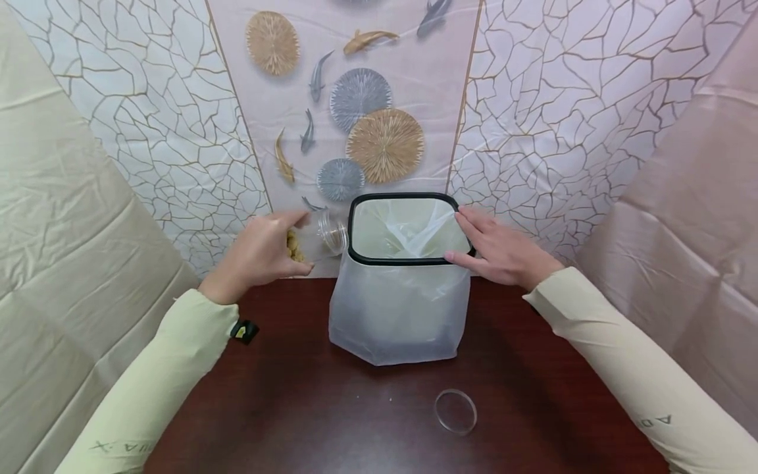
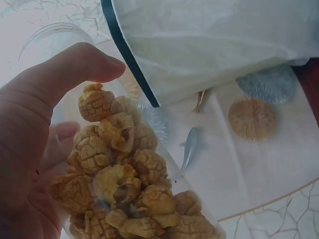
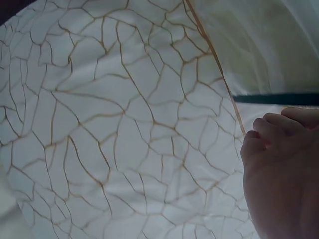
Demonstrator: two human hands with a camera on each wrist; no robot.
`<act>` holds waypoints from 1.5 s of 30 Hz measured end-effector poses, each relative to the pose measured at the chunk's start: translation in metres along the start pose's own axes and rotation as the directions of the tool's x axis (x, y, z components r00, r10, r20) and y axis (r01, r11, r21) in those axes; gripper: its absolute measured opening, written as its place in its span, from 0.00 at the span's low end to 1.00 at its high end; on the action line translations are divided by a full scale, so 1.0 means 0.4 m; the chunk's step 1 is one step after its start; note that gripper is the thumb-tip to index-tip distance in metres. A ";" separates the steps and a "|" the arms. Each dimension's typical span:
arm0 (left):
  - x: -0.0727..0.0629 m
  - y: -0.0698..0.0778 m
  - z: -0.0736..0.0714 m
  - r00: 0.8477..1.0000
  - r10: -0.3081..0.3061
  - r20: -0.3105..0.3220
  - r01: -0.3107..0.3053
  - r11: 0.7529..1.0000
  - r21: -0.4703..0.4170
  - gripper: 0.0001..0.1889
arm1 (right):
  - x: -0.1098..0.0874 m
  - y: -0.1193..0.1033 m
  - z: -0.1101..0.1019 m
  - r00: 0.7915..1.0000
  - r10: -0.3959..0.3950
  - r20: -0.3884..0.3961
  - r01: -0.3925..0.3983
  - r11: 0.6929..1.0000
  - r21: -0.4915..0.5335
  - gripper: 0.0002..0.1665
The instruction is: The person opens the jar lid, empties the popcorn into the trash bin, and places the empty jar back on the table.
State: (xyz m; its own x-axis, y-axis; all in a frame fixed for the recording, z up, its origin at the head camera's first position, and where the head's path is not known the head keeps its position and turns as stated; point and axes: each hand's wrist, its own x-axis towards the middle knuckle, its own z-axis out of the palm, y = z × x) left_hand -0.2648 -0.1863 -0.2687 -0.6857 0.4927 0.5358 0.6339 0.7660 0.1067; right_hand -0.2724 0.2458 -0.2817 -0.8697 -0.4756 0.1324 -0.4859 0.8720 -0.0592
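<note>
My left hand grips a clear plastic jar, fingers on one side and thumb on the other. The jar lies tipped on its side, its mouth by the left rim of a trash can. Caramel popcorn fills its lower part in the left wrist view. A white liner bag hangs over the can, under a black rim. On the can's right side, my right hand rests its extended fingers and thumb against the rim; its fingertips are near the rim in the right wrist view.
A clear round lid lies on the dark red-brown table, in front of the can. Behind stands a patterned cloth backdrop, with beige cloth along both sides. A small black tag hangs at the left cuff.
</note>
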 end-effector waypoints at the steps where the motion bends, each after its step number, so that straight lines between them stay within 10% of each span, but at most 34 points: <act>1: 0.006 -0.002 -0.001 1.000 0.004 0.001 -0.004 1.000 0.011 0.37 | 0.001 0.000 0.006 1.000 0.012 0.009 -0.012 1.000 0.008 0.55; 24: 0.104 0.009 -0.006 0.991 0.134 0.017 -0.134 0.968 0.213 0.41 | 0.000 0.013 0.042 1.000 0.016 -0.023 -0.015 0.998 0.054 0.54; 37: 0.153 0.046 0.009 0.933 0.358 -0.038 -0.322 0.876 0.359 0.36 | -0.001 0.014 0.042 1.000 0.017 -0.027 -0.015 0.999 0.045 0.54; 45: 0.187 0.062 0.027 0.859 0.502 -0.097 -0.406 0.785 0.467 0.18 | -0.003 0.012 0.041 0.999 0.026 -0.021 -0.025 0.999 0.046 0.54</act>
State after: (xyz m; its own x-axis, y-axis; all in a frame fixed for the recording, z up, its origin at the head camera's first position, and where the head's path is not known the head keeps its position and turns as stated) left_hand -0.3043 -0.1260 -0.2350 -0.2362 0.7683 0.5948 0.6091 0.5941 -0.5255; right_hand -0.2749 0.2488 -0.2984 -0.8799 -0.4503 0.1515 -0.4676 0.8773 -0.1081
